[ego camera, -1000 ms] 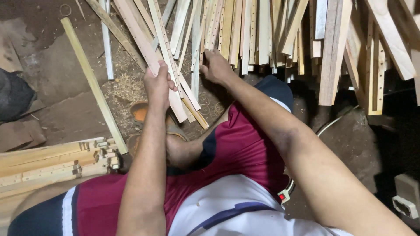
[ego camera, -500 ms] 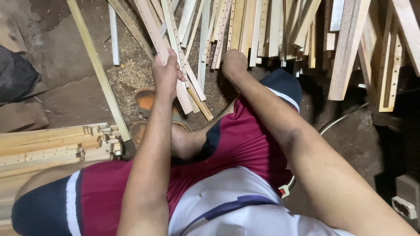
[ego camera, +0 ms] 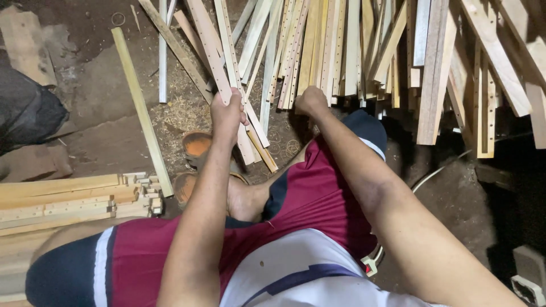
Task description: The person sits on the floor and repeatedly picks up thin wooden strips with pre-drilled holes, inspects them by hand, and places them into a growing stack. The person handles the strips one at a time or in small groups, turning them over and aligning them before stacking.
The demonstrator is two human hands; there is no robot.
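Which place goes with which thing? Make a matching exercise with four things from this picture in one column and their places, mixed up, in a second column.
Things:
1. left hand
2. right hand
3. orange sandals
4. stacked wooden frames

Places:
A. at the left edge, on the floor
B. closed round a few perforated slats
C. at the lower ends of the slat pile
D. on the sawdust, under the left forearm

Pairs: 1-B, 2-C, 3-D, 4-A
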